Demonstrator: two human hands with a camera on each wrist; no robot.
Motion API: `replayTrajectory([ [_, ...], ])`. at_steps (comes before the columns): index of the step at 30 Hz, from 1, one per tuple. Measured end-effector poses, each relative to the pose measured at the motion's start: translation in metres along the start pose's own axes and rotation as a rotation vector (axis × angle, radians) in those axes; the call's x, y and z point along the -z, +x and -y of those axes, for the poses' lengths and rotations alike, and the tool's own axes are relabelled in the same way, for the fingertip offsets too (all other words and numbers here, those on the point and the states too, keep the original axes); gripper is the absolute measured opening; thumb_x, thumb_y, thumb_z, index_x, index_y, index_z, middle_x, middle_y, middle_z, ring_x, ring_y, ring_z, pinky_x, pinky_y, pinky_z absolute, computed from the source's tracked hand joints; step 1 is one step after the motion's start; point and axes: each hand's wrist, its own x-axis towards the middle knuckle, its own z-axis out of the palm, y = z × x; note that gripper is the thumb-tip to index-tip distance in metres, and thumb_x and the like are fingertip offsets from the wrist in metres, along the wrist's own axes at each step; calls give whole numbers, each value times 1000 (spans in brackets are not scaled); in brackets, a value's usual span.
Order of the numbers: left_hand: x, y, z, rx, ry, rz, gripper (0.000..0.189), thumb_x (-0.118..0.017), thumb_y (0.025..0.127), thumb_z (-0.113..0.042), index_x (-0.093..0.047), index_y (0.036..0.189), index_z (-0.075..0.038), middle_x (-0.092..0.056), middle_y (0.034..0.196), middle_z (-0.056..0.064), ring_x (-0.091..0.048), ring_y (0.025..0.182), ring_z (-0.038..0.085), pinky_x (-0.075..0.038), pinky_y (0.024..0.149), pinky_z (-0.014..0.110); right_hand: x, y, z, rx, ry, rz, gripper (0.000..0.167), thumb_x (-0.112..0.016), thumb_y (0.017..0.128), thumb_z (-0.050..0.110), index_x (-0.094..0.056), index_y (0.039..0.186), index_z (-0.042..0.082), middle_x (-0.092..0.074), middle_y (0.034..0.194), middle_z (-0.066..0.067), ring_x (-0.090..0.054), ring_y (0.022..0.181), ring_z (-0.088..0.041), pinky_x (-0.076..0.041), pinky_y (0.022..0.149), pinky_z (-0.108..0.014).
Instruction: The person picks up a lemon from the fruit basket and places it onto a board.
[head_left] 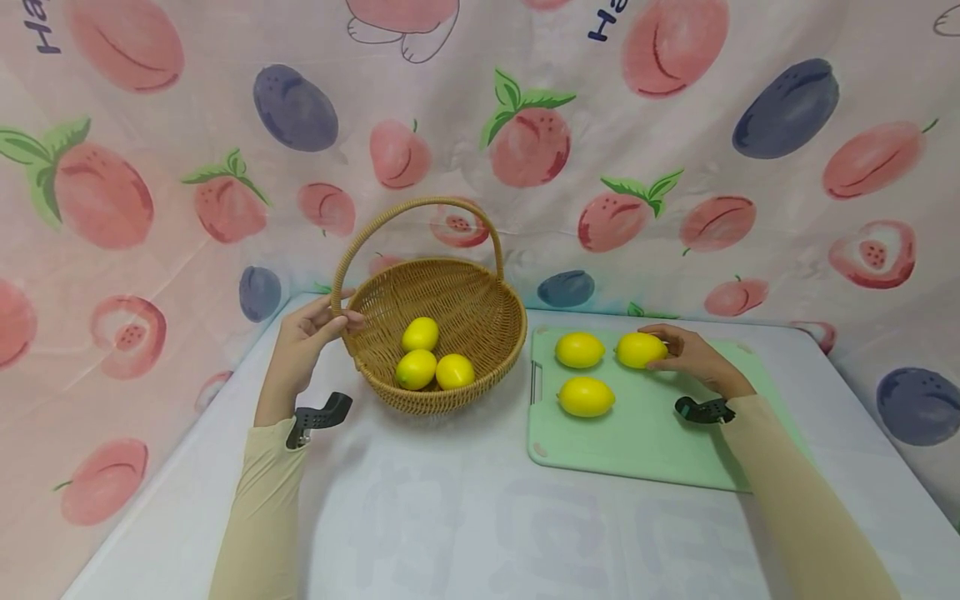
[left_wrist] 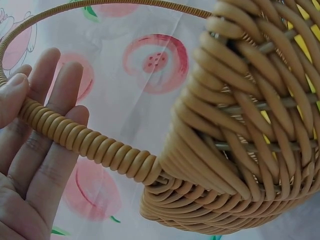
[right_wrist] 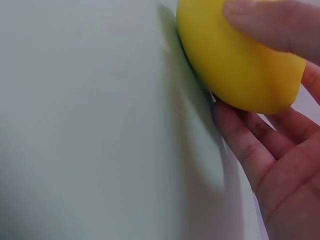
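Note:
A wicker basket (head_left: 457, 287) with a tall arched handle (head_left: 420, 202) stands tilted toward me at centre-left, several lemons (head_left: 417, 369) inside it. My left hand (head_left: 298, 342) holds the handle near its left base. In the left wrist view, the thumb lies on one side of the wrapped handle (left_wrist: 90, 141) and the fingers pass behind it. Over on the green cutting board (head_left: 637, 454), my right hand (head_left: 697, 362) grips a lemon (head_left: 639, 350) between thumb and fingers. Seen from the right wrist, the lemon (right_wrist: 235, 60) is close against the board, fingertips tucked under its near end.
Two other lemons lie on the left part of the board, one toward the back (head_left: 579, 350) and one nearer (head_left: 587, 397). A white cloth (head_left: 450, 500) covers the table. Behind it hangs a fruit-print curtain (head_left: 465, 100).

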Motion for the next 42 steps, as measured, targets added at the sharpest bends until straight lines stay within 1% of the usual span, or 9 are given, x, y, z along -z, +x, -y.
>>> replayTrajectory([
  [9,1,0,1,-3,-12,0,36,-54,95,-10,-52,130,-1,-71,89,-13,-68,87,4,-53,81,19,0,0,0,-14,-20,22,59,-69,86,17,-42,136,1,-47,126,6,-51,100,8,-45,84,-11],
  [11,1,0,1,-1,-20,-1,36,-54,95,-9,-53,129,-2,-71,89,-13,-68,87,4,-53,81,19,0,-1,1,-15,-20,27,59,-69,86,17,-42,136,1,-47,127,5,-50,101,9,-44,84,-10],
  [14,1,0,0,0,-26,-1,35,-54,95,-9,-53,129,-2,-71,89,-13,-68,87,4,-53,81,18,0,-1,1,-9,-22,33,60,-69,85,17,-42,137,1,-46,128,8,-48,103,10,-42,86,-8],
  [16,0,0,0,1,-19,-1,35,-54,95,-9,-53,129,-2,-71,89,-13,-67,87,3,-53,81,18,1,0,0,-8,-24,36,61,-70,84,16,-42,137,2,-46,126,11,-48,103,10,-41,86,-8],
  [18,0,-1,0,3,-17,-1,35,-54,95,-9,-53,129,-2,-71,89,-14,-68,87,3,-52,81,18,0,0,0,-7,-30,36,62,-70,84,16,-41,137,2,-46,126,10,-49,103,10,-41,86,-9],
  [24,1,-1,0,9,-10,-1,36,-54,95,-11,-53,129,-2,-71,89,-14,-68,87,3,-52,81,18,0,0,-1,-7,-35,29,65,-71,83,15,-39,138,1,-45,134,-8,-50,101,10,-43,85,-9],
  [28,1,-1,0,7,-1,0,36,-54,95,-11,-52,130,-2,-71,89,-14,-67,88,3,-52,82,17,0,1,-1,-4,-24,24,67,-71,83,14,-37,139,1,-43,136,-14,-50,101,10,-42,85,-7],
  [34,1,-1,0,-3,8,6,37,-54,95,-11,-51,130,-1,-71,90,-14,-67,88,3,-52,82,18,1,1,-1,-16,-20,15,69,-71,83,15,-36,141,2,-39,141,-20,-48,102,11,-42,86,-6],
  [42,1,0,2,-9,0,9,37,-54,95,-10,-51,131,-1,-71,89,-14,-67,88,4,-52,82,18,2,2,1,-32,-42,-2,71,-72,83,17,-35,142,4,-39,142,-21,-48,101,9,-41,85,-5],
])
